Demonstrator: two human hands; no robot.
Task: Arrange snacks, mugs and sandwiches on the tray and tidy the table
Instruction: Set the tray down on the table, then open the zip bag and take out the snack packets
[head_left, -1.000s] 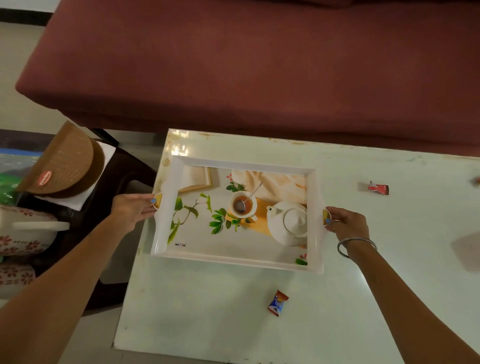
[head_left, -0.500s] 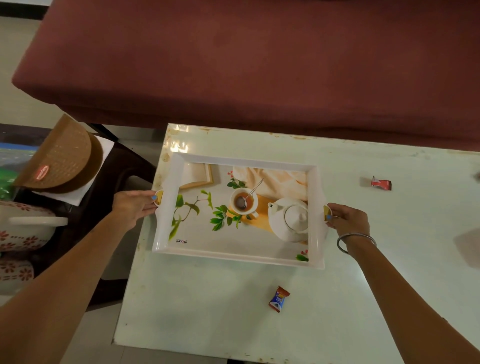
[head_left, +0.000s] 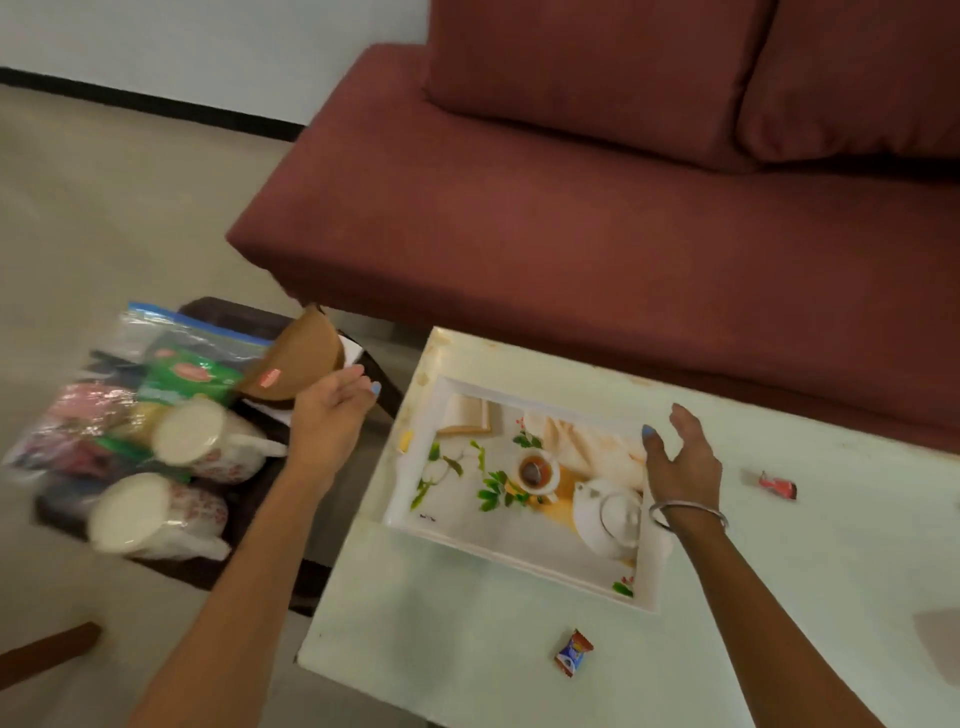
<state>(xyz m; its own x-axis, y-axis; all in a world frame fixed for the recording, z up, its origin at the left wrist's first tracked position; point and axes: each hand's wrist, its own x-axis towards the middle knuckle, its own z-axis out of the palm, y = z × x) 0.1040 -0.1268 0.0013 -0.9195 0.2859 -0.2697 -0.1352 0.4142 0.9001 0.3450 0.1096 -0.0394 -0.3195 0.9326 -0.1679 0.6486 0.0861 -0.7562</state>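
Note:
A white tray (head_left: 415, 457) printed with a teapot and cup lies flat at the left end of the pale table (head_left: 779, 597), with nothing on it. My left hand (head_left: 332, 415) hovers open off the table's left edge, near the brown folded sandwiches (head_left: 296, 358). My right hand (head_left: 680, 457) floats open above the tray's right rim, touching nothing. Two white floral mugs (head_left: 202, 441) (head_left: 150, 514) lie on their sides on the low dark stand at the left. A red wrapped candy (head_left: 776, 486) and a blue-orange one (head_left: 573, 652) rest on the table.
A clear zip bag of snack packets (head_left: 130, 374) sits on the low stand (head_left: 270, 587) beside the mugs. A maroon sofa (head_left: 571, 208) runs behind the table. Beige floor lies to the left, with a wooden leg (head_left: 47, 652) at the bottom left.
Both hands have let go of the tray handles and opened. My left hand moved left toward the stand. My view swung left and up, showing the mugs and snack bag.

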